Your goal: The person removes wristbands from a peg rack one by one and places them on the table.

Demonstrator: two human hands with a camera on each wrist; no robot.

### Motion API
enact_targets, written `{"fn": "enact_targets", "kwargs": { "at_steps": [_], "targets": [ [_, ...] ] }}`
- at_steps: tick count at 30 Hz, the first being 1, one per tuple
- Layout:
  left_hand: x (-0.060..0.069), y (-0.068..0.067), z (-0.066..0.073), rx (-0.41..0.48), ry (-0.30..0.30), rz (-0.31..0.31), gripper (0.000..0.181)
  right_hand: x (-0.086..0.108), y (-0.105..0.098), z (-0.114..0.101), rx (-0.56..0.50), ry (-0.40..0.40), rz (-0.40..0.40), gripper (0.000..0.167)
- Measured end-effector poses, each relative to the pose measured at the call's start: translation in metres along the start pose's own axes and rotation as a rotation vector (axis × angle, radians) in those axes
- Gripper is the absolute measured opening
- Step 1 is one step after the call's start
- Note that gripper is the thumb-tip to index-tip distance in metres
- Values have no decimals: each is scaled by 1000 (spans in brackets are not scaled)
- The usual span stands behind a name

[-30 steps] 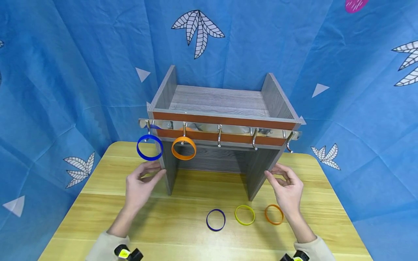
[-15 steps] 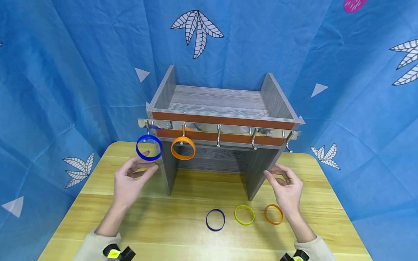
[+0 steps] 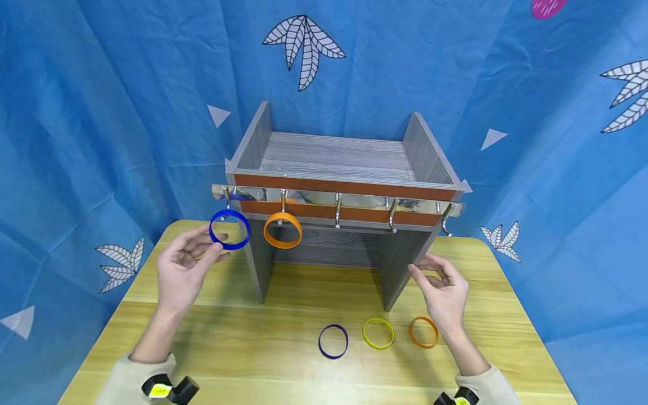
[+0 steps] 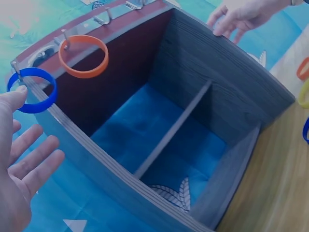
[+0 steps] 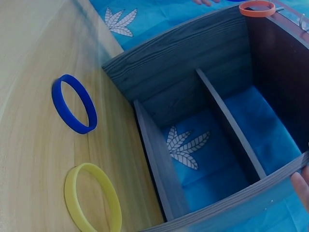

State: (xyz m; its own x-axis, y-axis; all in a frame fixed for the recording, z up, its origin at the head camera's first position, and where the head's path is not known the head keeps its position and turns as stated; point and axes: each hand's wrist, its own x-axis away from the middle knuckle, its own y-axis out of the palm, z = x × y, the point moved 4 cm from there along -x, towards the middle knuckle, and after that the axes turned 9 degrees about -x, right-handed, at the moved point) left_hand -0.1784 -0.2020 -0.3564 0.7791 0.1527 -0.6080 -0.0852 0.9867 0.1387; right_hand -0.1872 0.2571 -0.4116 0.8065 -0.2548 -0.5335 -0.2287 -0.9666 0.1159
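A blue ring (image 3: 229, 246) and an orange ring (image 3: 283, 244) hang from the two leftmost hooks of a metal rail (image 3: 364, 201) on a grey wooden rack (image 3: 338, 152). Beside the blue ring is my left hand (image 3: 179, 273), fingers relaxed and apart; in the left wrist view the thumb of this hand (image 4: 21, 169) overlaps the edge of the blue ring (image 4: 41, 105), and whether they touch I cannot tell. My right hand (image 3: 445, 289) holds the front edge of the rack's right side panel between thumb and fingers.
On the wooden table (image 3: 243, 360), in front of the rack, lie a dark blue ring (image 3: 321, 347), a yellow ring (image 3: 378, 347) and an orange ring (image 3: 424, 346). Three hooks to the right hold no rings. A blue patterned cloth (image 3: 167, 84) stands behind the table.
My left hand has let go of the rack's left side panel and moved left and up to the hanging blue ring. My right hand has stayed in place.
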Motion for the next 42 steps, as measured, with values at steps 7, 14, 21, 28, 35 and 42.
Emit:
{"fn": "enact_targets", "kwargs": {
  "at_steps": [7,14,21,28,35,42],
  "targets": [
    [-10,-2,8,36,24,-13,37,-1,-1,0,14,3,-9,32],
    [-18,-2,18,60,53,-17,35,0,1,-2,-20,-8,13,32],
    [-20,-3,20,-6,29,12,34,1,2,-2,-49,-19,17,32],
    [-20,0,23,74,56,-53,36,1,1,-1,-30,-8,22,32],
    [-20,2,25,43,23,-49,31,1,1,0,-25,7,22,32],
    [-18,1,27,-66,-49,-51,28,1,1,0,-27,11,26,32]
  ]
}}
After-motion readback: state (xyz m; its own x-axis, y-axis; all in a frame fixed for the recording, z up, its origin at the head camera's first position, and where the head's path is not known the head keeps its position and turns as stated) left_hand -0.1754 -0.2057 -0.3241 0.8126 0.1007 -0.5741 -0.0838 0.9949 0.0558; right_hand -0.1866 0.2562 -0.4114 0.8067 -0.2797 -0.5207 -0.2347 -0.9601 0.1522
